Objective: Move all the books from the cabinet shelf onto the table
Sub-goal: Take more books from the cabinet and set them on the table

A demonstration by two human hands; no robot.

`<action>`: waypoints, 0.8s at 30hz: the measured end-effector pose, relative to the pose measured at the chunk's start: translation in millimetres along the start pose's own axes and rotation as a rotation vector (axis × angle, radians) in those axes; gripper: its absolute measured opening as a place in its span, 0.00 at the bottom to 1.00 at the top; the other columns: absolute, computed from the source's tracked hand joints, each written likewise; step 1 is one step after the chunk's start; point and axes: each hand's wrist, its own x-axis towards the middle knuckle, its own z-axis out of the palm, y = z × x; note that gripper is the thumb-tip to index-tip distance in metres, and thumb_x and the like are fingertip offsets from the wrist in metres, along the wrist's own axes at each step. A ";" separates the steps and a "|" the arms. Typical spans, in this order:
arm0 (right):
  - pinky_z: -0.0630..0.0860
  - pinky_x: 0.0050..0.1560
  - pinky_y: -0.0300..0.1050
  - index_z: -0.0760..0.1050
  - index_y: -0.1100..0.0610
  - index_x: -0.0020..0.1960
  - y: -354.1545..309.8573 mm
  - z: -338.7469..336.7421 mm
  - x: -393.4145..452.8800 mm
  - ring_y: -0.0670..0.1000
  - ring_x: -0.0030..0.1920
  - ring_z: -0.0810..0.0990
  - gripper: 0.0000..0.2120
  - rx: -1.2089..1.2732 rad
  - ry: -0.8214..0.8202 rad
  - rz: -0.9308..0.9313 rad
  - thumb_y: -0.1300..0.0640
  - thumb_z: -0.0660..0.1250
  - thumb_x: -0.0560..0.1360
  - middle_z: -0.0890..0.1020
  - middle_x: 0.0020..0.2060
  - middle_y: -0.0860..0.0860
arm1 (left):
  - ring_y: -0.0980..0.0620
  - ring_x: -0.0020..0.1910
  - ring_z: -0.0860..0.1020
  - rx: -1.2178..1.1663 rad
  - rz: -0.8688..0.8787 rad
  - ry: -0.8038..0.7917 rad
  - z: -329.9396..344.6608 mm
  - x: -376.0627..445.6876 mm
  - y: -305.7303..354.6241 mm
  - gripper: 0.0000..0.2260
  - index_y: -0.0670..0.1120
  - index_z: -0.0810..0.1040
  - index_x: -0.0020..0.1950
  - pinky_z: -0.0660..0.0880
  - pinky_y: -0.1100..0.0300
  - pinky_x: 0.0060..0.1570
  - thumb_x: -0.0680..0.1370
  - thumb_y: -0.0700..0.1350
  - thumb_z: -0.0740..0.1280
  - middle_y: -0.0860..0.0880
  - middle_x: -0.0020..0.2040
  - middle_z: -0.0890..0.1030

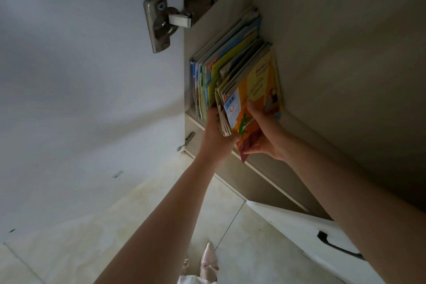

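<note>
Several thin, colourful books stand leaning on the cabinet shelf (265,175). A bundle of books (251,90) with an orange and yellow cover sticks out past the shelf's front edge. My left hand (215,134) grips this bundle from its left side, fingers tucked between it and the remaining books (221,64) that lean against the cabinet's left wall. My right hand (265,138) holds the bundle's right side and lower corner, thumb on the orange cover. The table is out of view.
An open white cabinet door (80,76) with a metal hinge (161,23) stands at the left. A second white door with a black handle (334,246) is open at the lower right. Beige floor tiles and my shoe (208,263) lie below.
</note>
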 end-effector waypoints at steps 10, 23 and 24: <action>0.78 0.55 0.66 0.65 0.51 0.71 -4.4 20.2 11.7 0.59 0.51 0.83 0.34 0.036 -0.110 -0.123 0.37 0.67 0.70 0.83 0.51 0.57 | 0.60 0.51 0.77 0.132 0.233 0.260 -12.4 -1.8 4.6 0.22 0.52 0.65 0.66 0.77 0.64 0.44 0.76 0.48 0.71 0.61 0.56 0.78; 0.77 0.56 0.65 0.49 0.42 0.73 -78.2 -24.1 25.9 0.52 0.64 0.70 0.51 -0.337 0.107 -0.349 0.64 0.79 0.65 0.70 0.60 0.42 | 0.55 0.60 0.77 0.215 0.280 0.355 -3.5 -12.0 4.5 0.30 0.50 0.65 0.73 0.81 0.52 0.50 0.73 0.58 0.63 0.53 0.66 0.77; 0.77 0.56 0.66 0.50 0.43 0.73 -81.8 -26.3 28.6 0.51 0.64 0.70 0.51 -0.357 0.107 -0.366 0.65 0.79 0.64 0.70 0.58 0.38 | 0.55 0.61 0.76 0.219 0.285 0.364 -3.5 -11.4 3.1 0.29 0.49 0.66 0.73 0.80 0.54 0.51 0.73 0.57 0.63 0.51 0.66 0.76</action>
